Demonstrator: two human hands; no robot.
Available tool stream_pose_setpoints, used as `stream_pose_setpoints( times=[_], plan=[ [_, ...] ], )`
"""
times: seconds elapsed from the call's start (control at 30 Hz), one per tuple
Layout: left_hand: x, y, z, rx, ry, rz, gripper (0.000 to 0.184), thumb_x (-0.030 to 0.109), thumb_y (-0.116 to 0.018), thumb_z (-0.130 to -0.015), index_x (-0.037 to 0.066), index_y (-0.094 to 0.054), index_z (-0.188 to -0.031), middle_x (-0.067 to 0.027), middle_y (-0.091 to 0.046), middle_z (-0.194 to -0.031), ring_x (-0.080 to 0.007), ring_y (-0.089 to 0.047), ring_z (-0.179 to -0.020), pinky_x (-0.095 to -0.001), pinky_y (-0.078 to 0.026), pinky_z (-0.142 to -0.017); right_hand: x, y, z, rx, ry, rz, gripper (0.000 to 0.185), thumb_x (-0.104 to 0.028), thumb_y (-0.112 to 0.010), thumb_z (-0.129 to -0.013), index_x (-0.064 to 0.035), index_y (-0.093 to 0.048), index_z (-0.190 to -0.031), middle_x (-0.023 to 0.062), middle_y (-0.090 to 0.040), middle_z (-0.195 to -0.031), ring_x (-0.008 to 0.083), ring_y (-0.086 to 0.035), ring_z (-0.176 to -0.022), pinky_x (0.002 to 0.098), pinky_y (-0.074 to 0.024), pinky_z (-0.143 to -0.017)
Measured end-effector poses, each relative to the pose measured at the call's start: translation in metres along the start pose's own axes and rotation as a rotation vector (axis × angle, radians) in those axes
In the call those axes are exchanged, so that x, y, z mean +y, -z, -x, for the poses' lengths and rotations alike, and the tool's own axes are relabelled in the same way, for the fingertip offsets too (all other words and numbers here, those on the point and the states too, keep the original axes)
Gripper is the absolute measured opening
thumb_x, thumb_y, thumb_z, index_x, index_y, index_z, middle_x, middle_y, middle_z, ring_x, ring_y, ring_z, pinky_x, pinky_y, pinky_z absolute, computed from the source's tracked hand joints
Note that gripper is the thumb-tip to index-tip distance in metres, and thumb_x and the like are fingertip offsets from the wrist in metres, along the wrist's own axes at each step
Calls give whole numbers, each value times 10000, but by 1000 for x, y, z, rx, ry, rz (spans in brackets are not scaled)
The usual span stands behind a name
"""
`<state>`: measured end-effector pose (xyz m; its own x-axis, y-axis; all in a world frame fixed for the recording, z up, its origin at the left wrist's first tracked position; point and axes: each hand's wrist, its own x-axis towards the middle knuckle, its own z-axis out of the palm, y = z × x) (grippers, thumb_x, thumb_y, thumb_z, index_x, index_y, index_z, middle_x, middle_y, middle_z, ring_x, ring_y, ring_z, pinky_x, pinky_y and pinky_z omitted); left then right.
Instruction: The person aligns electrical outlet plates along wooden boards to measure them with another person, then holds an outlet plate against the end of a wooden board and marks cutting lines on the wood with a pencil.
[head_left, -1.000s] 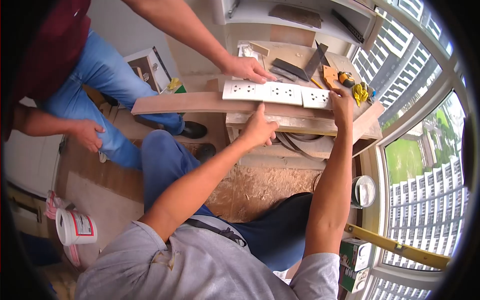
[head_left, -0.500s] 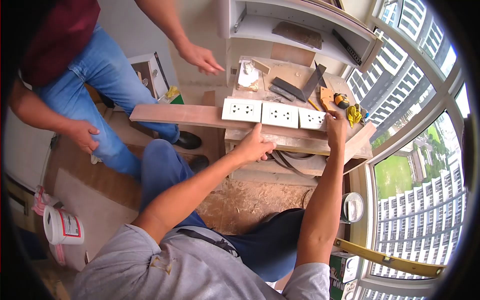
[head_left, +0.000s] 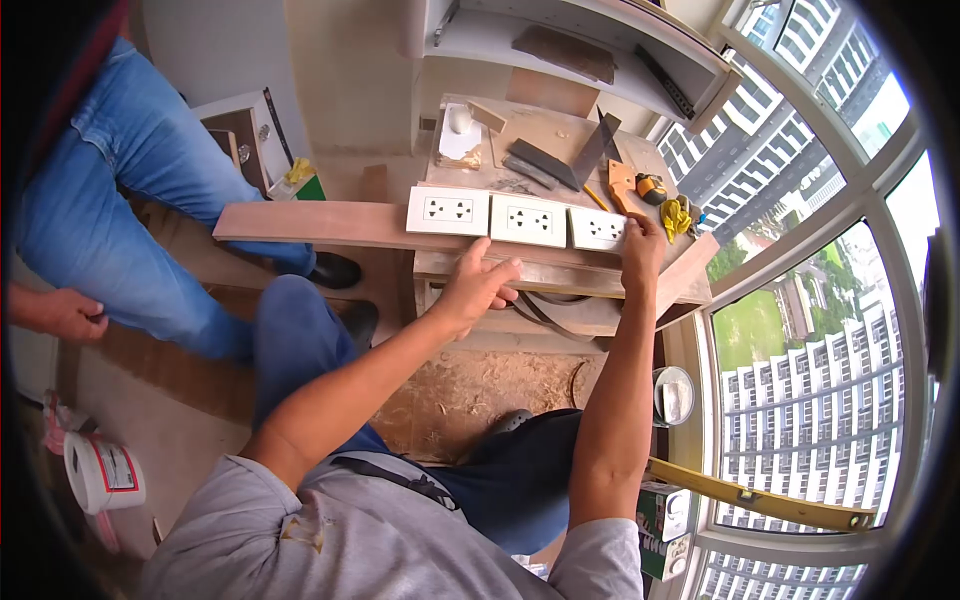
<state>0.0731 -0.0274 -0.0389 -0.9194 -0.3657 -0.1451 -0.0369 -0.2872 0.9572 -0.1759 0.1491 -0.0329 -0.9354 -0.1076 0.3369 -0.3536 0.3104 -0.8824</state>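
Three white double wall sockets stand in a row on a long reddish wooden board: the left socket, the middle socket and the right socket. The board lies along the front of the workbench and juts out to the left. My left hand is below the left and middle sockets, its index fingertip at the left one's lower edge and the other fingers loosely apart. With thumb and fingers, my right hand grips the outer end of the right socket. Its fingertips are partly hidden.
Behind the sockets on the workbench lie a handsaw, a tape measure and yellow gloves. A co-worker's legs are at the left. A spirit level stretches before the windows. A white bucket stands lower left.
The view has shifted, so everything sits further left. The co-worker's outstretched hand above the board has gone out of view. My hands keep their places at the sockets.
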Motion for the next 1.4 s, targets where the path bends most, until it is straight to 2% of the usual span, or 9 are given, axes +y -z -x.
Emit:
stream_pose_setpoints(
  times=[0.2, 0.33, 0.5, 0.77, 0.93, 1.07, 1.13, 1.27, 1.4],
  plan=[
    [-3, 5, -7, -58, 40, 95, 827, 448, -581, -993, -11, -174, -1548, -157, -629, -1100, -194, -655, -844, -297, -529, -729, -14, 27, 0, 7, -227, -475, 259, -160, -583, -1002, 33, -679, -1146, 21, -670, -834, 64, -557, -629, 238, -429, -492],
    [0, 6, -6, -50, 76, 172, 785, 567, -499, -996, 4, -280, -1496, -174, -630, -1114, -229, -665, -888, -334, -531, -745, -40, -10, 31, -218, -252, -502, 235, -250, -639, -989, -58, -694, -1113, -29, -651, -838, 56, -557, -654, 229, -464, -558],
    [2, 11, -16, 22, 225, 422, 797, 685, -373, -982, -1, -393, -1386, -219, -625, -1174, -299, -678, -966, -386, -550, -773, -49, -55, 52, -139, -113, -444, 265, -168, -610, -981, 61, -667, -1102, 55, -673, -856, 116, -582, -724, 267, -485, -667],
    [-1, 21, -37, -16, 322, 535, 623, 553, -316, -1047, 3, -548, -1224, -203, -648, -1114, -323, -680, -940, -442, -553, -781, -56, -90, 82, 103, 75, -275, 292, -195, -625, -972, 78, -638, -1076, 87, -669, -910, 141, -564, -787, 301, -470, -730],
    [11, 33, -23, -27, 369, 580, 539, 511, -415, -1042, 19, -579, -1186, -170, -666, -1127, -271, -683, -959, -389, -561, -756, -80, -77, 85, -171, -195, -464, 261, -205, -694, -940, 41, -663, -1019, 41, -652, -872, 102, -523, -735, 277, -431, -649],
    [34, 58, 27, 87, 150, 145, 389, 398, -632, -975, 23, -590, -1064, -84, -683, -866, -185, -668, -717, -337, -542, -625, -77, -75, 77, -185, -301, -505, 278, -202, -707, -928, 65, -660, -992, 44, -647, -860, 106, -520, -746, 288, -429, -675],
    [22, 87, -1, 672, -764, -531, 360, 320, -705, -929, 10, -576, -1059, -65, -649, -810, -151, -617, -597, -316, -507, -527, -68, -73, 76, -238, -300, -531, 344, -216, -717, -921, 80, -641, -1078, 52, -647, -874, 111, -524, -747, 283, -426, -682],
    [46, 114, -20, 437, -405, -761, 411, 275, -756, -881, 0, -546, -1102, -84, -634, -881, -122, -594, -572, -284, -461, -455, -84, -69, 83, -199, -366, -469, 495, -233, -731, -913, 78, -564, -1261, 72, -642, -941, 110, -532, -783, 268, -428, -685],
    [63, 104, -29, 317, -100, -459, 474, 264, -751, -873, -6, -493, -1166, -124, -648, -945, -138, -598, -552, -266, -448, -418, -83, -65, 76, -372, -426, -679, 279, -192, -711, -931, 2, -633, -1118, 19, -644, -923, 125, -593, -811, 311, -504, -692]
  ],
)
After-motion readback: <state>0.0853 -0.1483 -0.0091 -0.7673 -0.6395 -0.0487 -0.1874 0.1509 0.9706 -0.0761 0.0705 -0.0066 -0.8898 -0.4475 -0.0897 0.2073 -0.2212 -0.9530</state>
